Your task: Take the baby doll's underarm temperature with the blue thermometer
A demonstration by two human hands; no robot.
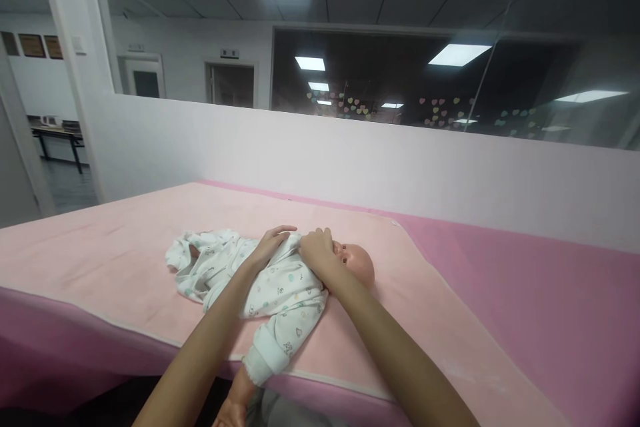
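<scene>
A baby doll (359, 263) lies on its back with its head to the right. It wears a white printed baby outfit (285, 287) with small coloured figures. My right hand (317, 247) is closed at the outfit's neckline, just below the doll's chin, with its fingers curled on the cloth. Across the front of the outfit rests my left hand (273, 245), its fingers stretched out and touching the fabric. One sleeved doll arm (239, 390) hangs over the near edge of the table. The outfit's legs lie bunched at the left. My right forearm covers part of the doll's head and shoulder.
A light pink pad (115, 240) lies over a darker pink cover (540, 280). Behind it runs a low white wall (350, 160) with glass above. To the far left, a doorway shows a dark-legged table (60, 133).
</scene>
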